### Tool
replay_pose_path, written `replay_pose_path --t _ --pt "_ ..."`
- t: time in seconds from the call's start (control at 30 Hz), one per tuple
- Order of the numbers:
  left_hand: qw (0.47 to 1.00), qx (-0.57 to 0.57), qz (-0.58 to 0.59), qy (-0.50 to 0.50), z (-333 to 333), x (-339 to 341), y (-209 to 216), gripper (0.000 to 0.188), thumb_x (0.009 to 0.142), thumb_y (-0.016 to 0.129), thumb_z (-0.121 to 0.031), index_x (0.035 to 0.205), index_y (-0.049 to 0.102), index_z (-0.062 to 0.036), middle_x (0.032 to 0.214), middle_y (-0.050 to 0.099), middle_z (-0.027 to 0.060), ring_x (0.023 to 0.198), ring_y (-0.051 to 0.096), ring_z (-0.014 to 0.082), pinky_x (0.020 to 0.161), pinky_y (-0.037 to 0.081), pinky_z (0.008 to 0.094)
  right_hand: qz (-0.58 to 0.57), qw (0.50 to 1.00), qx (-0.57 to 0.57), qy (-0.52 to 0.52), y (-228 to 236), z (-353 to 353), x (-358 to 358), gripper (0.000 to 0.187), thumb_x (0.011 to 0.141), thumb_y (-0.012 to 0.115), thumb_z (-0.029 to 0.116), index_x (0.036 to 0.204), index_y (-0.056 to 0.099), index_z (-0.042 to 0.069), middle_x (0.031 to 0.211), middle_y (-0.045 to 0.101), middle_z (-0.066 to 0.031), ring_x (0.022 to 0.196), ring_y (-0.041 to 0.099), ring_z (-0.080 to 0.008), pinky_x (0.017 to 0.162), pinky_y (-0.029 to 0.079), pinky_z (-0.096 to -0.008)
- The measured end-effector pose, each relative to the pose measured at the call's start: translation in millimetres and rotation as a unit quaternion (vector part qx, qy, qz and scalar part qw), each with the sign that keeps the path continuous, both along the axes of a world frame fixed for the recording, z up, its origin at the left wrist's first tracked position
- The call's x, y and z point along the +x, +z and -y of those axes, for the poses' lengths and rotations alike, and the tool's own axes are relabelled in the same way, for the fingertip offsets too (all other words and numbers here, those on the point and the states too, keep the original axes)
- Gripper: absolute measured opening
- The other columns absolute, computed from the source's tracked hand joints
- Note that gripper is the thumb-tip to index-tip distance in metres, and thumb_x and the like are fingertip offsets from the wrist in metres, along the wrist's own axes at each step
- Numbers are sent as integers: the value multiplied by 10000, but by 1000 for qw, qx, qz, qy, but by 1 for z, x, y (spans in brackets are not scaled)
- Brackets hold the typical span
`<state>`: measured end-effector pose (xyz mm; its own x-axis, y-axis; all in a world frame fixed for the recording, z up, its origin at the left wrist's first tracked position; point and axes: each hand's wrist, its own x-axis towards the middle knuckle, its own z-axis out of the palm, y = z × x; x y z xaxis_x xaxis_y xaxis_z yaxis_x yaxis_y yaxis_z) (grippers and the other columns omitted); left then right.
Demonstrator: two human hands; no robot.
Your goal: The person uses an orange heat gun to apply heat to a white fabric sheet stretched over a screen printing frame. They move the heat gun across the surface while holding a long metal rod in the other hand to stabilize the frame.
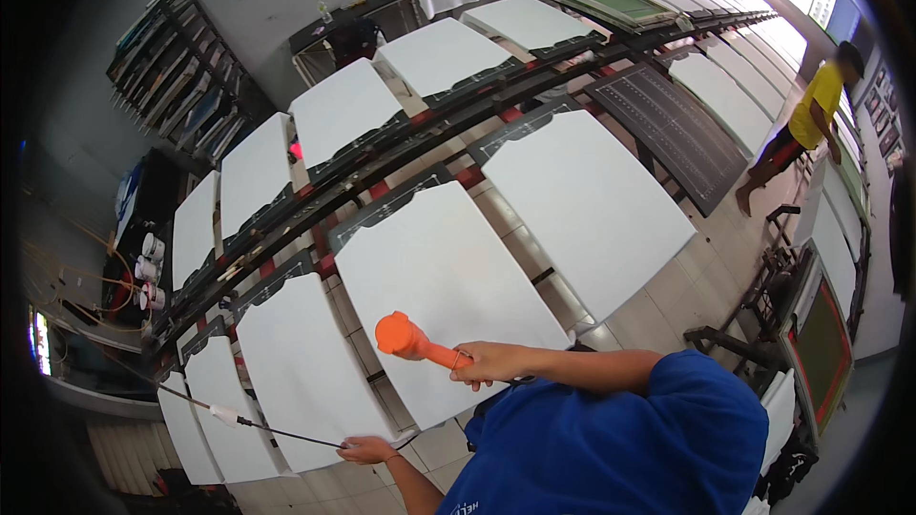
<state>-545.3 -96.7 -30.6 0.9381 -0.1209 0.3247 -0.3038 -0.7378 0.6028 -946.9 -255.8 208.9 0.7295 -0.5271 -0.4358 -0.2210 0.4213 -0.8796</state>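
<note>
My right hand (484,363) grips the handle of an orange hand-held dryer (401,334). Its rounded head hangs over a white shirt (434,262) stretched flat on a printing board. Lower and to the left, my left hand (367,449) has its fingers closed round a thin dark cord (298,436). From there the cord runs taut toward the upper left, with a white wrapped joint (225,415) along it. Another shirt-covered board (303,362) lies just beyond my left hand.
Rows of boards with white shirts (582,200) bend away along dark rails (315,193). A bare dark board (673,129) sits among them. Framed screens (611,0) lie far off and stand at right (822,343). A person in yellow (816,105) is at far right. Paint tubs (151,270) are left.
</note>
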Motion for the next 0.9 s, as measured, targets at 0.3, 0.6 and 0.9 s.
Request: replay_pose_path --t 0.3,0.6,0.9 --pt "996 22 86 -12 3 -50 3 377 1063 322 -241 1072 520 79 1079 533 254 1001 521 441 869 412 540 -26 994 30 -101 6 7 -177 423 924 625 352 1142 518 5 837 583 -47 675 579 -107 590 473 -252" --pt "983 -80 -134 -98 68 -304 120 382 1070 332 -279 1218 514 23 1204 560 194 1039 567 322 765 521 413 8 980 86 -178 11 47 -382 321 918 641 221 1089 509 -16 762 589 -41 640 595 -103 569 460 -235" --pt "938 -51 -277 -202 85 -511 168 347 1059 360 -268 1261 526 -41 1235 565 121 1077 555 230 624 535 313 52 983 14 -177 36 163 -422 339 928 610 311 1031 515 2 750 581 -42 658 609 -121 547 451 -245"
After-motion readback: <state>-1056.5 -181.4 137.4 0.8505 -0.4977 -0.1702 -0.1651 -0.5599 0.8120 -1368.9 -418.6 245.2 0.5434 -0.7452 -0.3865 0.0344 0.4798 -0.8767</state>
